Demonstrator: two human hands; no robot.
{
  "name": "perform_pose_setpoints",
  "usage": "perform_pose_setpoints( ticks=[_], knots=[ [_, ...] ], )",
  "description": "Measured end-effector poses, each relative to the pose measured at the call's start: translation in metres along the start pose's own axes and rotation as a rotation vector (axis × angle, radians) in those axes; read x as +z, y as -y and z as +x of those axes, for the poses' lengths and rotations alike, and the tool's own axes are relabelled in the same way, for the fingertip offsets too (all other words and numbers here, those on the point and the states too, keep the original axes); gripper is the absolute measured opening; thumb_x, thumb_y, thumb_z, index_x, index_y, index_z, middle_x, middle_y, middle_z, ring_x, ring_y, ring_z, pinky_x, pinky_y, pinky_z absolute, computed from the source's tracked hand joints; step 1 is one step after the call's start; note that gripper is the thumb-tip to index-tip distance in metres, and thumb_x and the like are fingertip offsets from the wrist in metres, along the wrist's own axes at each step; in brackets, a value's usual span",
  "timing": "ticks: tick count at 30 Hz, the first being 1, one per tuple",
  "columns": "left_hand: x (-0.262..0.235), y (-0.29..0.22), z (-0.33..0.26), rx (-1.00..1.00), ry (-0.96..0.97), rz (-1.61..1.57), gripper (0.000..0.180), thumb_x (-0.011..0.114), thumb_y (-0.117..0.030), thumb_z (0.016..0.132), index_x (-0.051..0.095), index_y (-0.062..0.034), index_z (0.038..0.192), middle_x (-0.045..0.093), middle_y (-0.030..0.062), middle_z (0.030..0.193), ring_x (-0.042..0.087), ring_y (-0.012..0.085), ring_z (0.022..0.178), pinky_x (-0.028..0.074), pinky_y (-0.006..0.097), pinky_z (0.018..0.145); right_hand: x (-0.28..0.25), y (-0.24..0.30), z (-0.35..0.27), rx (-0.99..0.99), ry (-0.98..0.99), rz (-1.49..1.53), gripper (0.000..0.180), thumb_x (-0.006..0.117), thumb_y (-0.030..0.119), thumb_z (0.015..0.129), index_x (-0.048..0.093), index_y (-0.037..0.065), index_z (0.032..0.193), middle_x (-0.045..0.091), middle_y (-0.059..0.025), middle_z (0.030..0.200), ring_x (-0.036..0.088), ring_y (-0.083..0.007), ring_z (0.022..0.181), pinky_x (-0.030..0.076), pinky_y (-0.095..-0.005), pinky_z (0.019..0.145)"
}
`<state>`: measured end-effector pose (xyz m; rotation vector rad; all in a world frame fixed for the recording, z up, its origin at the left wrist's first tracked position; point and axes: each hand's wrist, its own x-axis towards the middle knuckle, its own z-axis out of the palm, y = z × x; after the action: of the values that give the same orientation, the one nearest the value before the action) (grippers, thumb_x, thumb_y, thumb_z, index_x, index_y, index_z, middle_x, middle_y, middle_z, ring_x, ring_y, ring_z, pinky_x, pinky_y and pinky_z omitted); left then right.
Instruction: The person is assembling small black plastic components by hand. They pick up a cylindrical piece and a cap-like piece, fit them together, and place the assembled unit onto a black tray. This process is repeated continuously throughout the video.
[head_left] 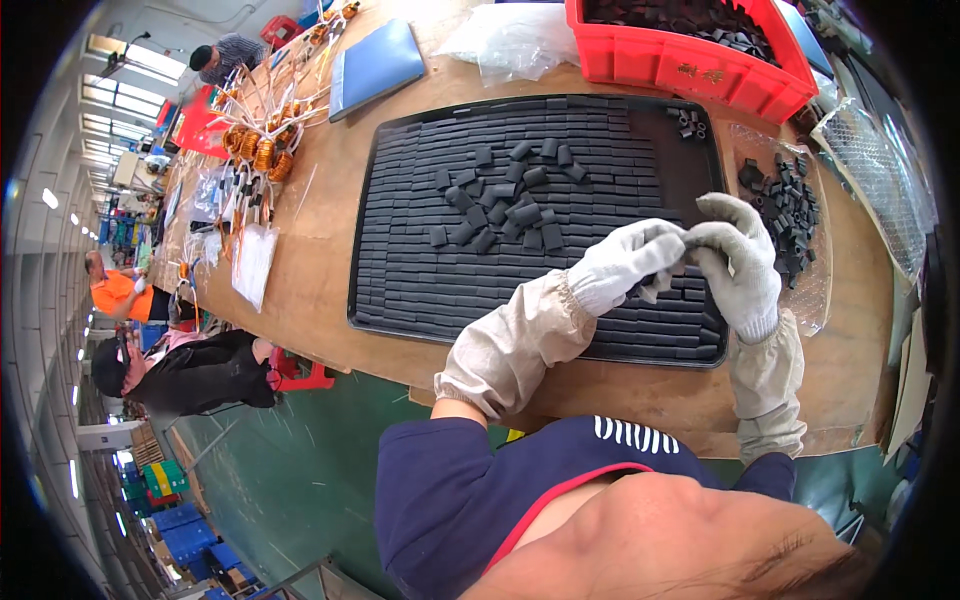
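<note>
Fingertips of your gloved left hand (622, 262) and right hand (738, 268) meet over the tray's 3 o'clock side. Thumb and finger look pinched; whether anything sits in that pinch, can't tell. Dark bits show under your left fingers; can't tell if held or just tray rows behind. Your other right fingers curl loosely, upper ones apart from the pinch.

Handling, judged by look: the small black pieces (525, 213) seem light, matte, fairly stiff, maybe brittle at the edges. Not likely slippery, but thick gloves would make a single piece hard to feel. Best hold: thumb and 1 finger across the long sides, ends left free, light squeeze.

Containers, clock read from tray centre:
- Black tray (678, 165): packed edge to edge with rows of pieces (420, 285) over most of its base; loose ones lie heaped on those rows around centre, toward 11 o'clock. Bare patch at 2 o'clock, with a few small ring-like parts (690, 124) in its far corner.
- Red bin (625, 62): between 1 and 2 o'clock, beyond the tray, holding a big jumble of dark pieces (690, 15), similar-looking.
- Bubble wrap (812, 312): 3 o'clock, just beside the tray, with a loose dark pile (790, 215) on it.
- Clear plastic bag (505, 40): 12 o'clock, crumpled; contents unclear.

Blue folder (378, 68) sits between 10 and 11 o'clock; copper coils (265, 150) between 9 and 10, well apart from your hands.
</note>
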<state>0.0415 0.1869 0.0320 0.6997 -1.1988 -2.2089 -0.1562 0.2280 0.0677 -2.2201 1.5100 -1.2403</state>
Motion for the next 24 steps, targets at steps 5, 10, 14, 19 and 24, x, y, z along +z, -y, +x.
perform_pose_setpoints(
  ticks=[5, 10, 14, 19, 24],
  knots=[
    [-0.004, -0.001, 0.004, -0.037, 0.015, 0.112, 0.044, 0.069, -0.037, 0.095, 0.061, -0.0028, 0.122, 0.062, 0.0018, 0.096, 0.057, 0.0072, 0.078, 0.05, 0.023, 0.066, 0.001, -0.007, -0.011, 0.049, 0.03, 0.056, 0.032, 0.073, -0.008, 0.064, 0.072, 0.007, 0.093, 0.066, -0.016, 0.114, 0.065, -0.0332, 0.105, 0.052, -0.0402, 0.091],
    [-0.012, 0.006, 0.006, -0.03, -0.011, 0.111, 0.044, 0.069, -0.034, 0.095, 0.061, -0.0007, 0.122, 0.062, 0.0015, 0.091, 0.057, 0.0082, 0.073, 0.048, 0.022, 0.062, 0.009, -0.016, -0.002, -0.057, 0.08, 0.075, 0.026, 0.077, -0.002, 0.069, 0.071, 0.008, 0.092, 0.067, -0.014, 0.109, 0.066, -0.0336, 0.101, 0.053, -0.04, 0.087],
    [-0.007, 0.001, 0.007, -0.048, -0.056, 0.046, 0.04, 0.067, -0.03, 0.097, 0.06, -0.0011, 0.123, 0.06, 0.0004, 0.089, 0.054, 0.0065, 0.071, 0.046, 0.02, 0.061, -0.004, -0.027, 0.019, -0.114, 0.224, 0.187, 0.021, 0.077, 0.002, 0.072, 0.07, 0.008, 0.091, 0.068, -0.0108, 0.103, 0.065, -0.0304, 0.098, 0.053, -0.0389, 0.085],
    [-0.011, 0.006, 0.013, 0.007, -0.06, -0.039, 0.041, 0.065, -0.03, 0.098, 0.061, 0.0013, 0.124, 0.059, -0.0019, 0.085, 0.051, 0.0051, 0.07, 0.042, 0.019, 0.058, -0.001, -0.111, 0.075, -0.062, 0.142, -0.464, 0.014, 0.069, 0.019, 0.084, 0.072, 0.015, 0.098, 0.066, -0.006, 0.103, 0.061, -0.0304, 0.101, 0.049, -0.0413, 0.088],
    [-0.019, 0.002, 0.011, 0.042, -0.185, -0.1, 0.039, 0.062, -0.03, 0.1, 0.061, 0.0017, 0.123, 0.058, -0.0022, 0.087, 0.049, 0.0033, 0.069, 0.04, 0.017, 0.056, 0.053, -0.161, 0.096, -0.256, 0.145, -0.814, 0.019, 0.065, 0.015, 0.08, 0.071, 0.018, 0.097, 0.063, -0.004, 0.102, 0.06, -0.0257, 0.1, 0.048, -0.0406, 0.086]
  ],
)
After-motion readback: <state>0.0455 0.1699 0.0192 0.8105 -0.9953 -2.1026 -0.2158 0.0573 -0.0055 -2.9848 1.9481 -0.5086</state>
